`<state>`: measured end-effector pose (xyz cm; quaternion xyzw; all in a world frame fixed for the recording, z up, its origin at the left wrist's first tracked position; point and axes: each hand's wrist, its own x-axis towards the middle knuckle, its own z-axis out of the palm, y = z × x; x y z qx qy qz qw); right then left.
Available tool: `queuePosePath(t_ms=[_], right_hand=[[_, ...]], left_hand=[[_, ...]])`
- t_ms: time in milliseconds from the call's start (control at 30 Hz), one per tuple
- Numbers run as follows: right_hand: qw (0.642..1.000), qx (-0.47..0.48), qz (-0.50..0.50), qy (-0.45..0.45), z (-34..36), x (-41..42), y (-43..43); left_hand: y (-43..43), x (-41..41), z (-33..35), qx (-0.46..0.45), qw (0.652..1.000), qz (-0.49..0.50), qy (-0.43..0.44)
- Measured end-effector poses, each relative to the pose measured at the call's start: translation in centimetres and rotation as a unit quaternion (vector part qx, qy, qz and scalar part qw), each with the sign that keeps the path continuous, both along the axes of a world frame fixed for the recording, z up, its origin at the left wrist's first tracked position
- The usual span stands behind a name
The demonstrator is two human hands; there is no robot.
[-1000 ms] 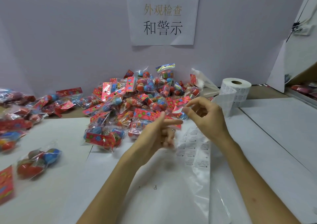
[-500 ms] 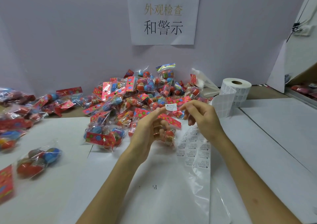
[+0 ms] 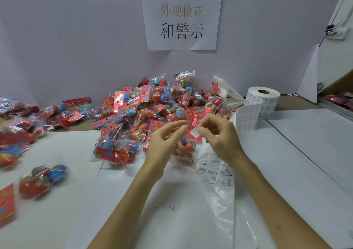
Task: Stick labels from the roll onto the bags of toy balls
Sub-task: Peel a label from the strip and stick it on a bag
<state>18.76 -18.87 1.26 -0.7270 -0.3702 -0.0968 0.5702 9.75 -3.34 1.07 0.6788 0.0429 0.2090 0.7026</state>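
The bench (image 3: 286,172) is covered in white sheets. A large pile of bags (image 3: 152,107) of toy balls lies against the wall at its far edge, centre, and further bags are spread along the left edge; it cannot be told whether those are labelled. The roll (image 3: 264,100) stands toward the far right corner, and its backing strip (image 3: 215,172) runs from it toward the near edge, passing under the right wrist. One bag (image 3: 188,150) is held up just above the bench centre. The left hand (image 3: 162,145) grips this bag, lower fingers curled round it, forefinger and thumb extended toward its red header. The right hand (image 3: 219,140) pinches a small white label (image 3: 194,132) at fingertip, touching or just beside the header. Judged step: applying the label. The next move calls for pressing it flat, without creases, on the supported header.
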Motion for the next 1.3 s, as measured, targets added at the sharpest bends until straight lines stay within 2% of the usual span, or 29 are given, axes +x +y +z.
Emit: queuePosePath(t_ms=[100, 233, 400, 600, 833, 900, 1033, 1100, 1167, 1233, 1300], right_hand=[[0.998, -0.047, 0.01, -0.043, -0.2, -0.1, 0.0], [0.995, -0.06, 0.011, -0.075, -0.4, 0.1, 0.1], [0.993, -0.065, -0.01, -0.095, -0.8, 0.4, 0.3], [0.994, -0.081, -0.011, -0.067, -1.2, 0.1, 0.9], [1.0, -0.016, -0.007, -0.004, -0.6, -0.5, 1.1], [1.0, -0.008, -0.018, -0.006, -0.5, -0.7, 1.2], [0.999, 0.01, -0.04, 0.014, -0.3, -0.6, 1.1], [0.997, -0.02, -0.057, 0.037, -0.6, -0.2, 1.0], [0.988, -0.103, -0.082, 0.083, -1.1, 0.1, 1.1], [0.965, -0.213, -0.112, 0.107, -1.8, 0.3, 1.1], [0.946, -0.274, -0.129, 0.113, -2.2, 0.3, 1.0]], left_hand=[[0.1, 0.0, -0.1, 0.041, 0.999, -0.01, -0.001], [-0.2, 0.2, -0.6, 0.092, 0.996, -0.013, -0.01], [-0.1, 0.1, -0.5, 0.05, 0.999, -0.002, -0.006], [0.2, 0.3, -0.6, 0.032, 0.998, 0.045, -0.024], [0.2, 0.3, -0.6, 0.045, 0.996, 0.066, -0.033], [0.2, 0.4, -1.0, 0.108, 0.986, 0.126, -0.031], [1.3, 0.4, -1.6, 0.265, 0.93, 0.255, 0.013], [2.1, 0.4, -1.8, 0.314, 0.912, 0.255, 0.072], [2.2, 0.3, -1.9, 0.327, 0.907, 0.231, 0.129], [2.0, 0.3, -2.0, 0.346, 0.9, 0.219, 0.149], [1.8, 0.1, -1.8, 0.364, 0.895, 0.217, 0.141]])
